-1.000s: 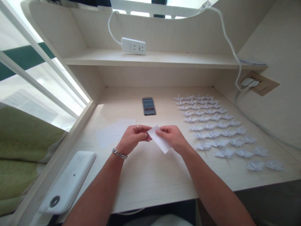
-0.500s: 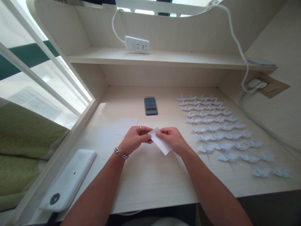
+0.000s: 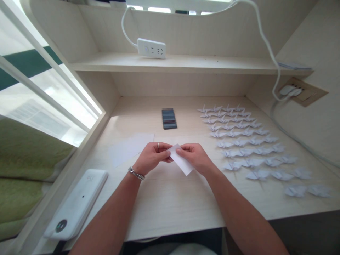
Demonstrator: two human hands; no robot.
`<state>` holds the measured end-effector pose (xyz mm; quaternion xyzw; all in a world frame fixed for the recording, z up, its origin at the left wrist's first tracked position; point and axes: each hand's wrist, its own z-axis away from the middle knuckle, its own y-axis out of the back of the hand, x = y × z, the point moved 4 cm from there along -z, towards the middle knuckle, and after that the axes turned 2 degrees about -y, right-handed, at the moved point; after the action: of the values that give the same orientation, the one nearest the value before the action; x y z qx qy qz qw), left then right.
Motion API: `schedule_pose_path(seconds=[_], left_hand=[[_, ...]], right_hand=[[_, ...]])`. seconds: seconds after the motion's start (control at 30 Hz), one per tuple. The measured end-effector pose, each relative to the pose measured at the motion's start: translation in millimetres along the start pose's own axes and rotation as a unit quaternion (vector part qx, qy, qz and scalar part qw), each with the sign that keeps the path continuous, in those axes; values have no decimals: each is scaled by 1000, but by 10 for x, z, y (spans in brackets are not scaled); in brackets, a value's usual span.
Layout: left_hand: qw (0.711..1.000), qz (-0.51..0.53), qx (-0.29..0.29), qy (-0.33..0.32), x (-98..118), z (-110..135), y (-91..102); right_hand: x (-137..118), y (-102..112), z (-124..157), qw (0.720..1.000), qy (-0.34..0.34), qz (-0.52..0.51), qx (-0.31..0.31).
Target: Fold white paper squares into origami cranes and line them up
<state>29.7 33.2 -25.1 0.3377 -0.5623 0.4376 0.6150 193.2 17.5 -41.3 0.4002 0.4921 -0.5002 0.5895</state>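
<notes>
A folded white piece of paper [image 3: 183,163] is held between both hands above the middle of the desk. My left hand [image 3: 154,156], with a ring and a chain bracelet, pinches its upper left edge between thumb and fingers. On the other side, my right hand [image 3: 193,157] grips the paper with the thumb on top; the fingers beneath are partly hidden. Loose white paper sheets [image 3: 123,147] lie flat to the left of my left hand. Rows of folded white paper cranes [image 3: 240,132] stand on the right of the desk.
Behind the hands lies a dark, pixelated phone-like object [image 3: 169,119]. A white device with a round dial [image 3: 79,202] rests along the left edge. On the shelf [image 3: 186,62] sits a power strip [image 3: 151,48], and a white cable [image 3: 265,39] runs to the wall socket [image 3: 305,92].
Both hands keep nearly the same grip on the folded paper. The view has shifted slightly, so the shelf and desk items appear a little higher and further left.
</notes>
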Motion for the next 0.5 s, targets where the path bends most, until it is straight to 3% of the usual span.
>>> schedule_pose_path(seconds=[0.23,0.5], left_hand=[[999,-45,18,-6,5,-13,8],[998,-33,42,-31,69,7,24]], right_hand=[[-20,-10,16,1000,10,1,0],[-10,-28,21,995,16,-96,18]])
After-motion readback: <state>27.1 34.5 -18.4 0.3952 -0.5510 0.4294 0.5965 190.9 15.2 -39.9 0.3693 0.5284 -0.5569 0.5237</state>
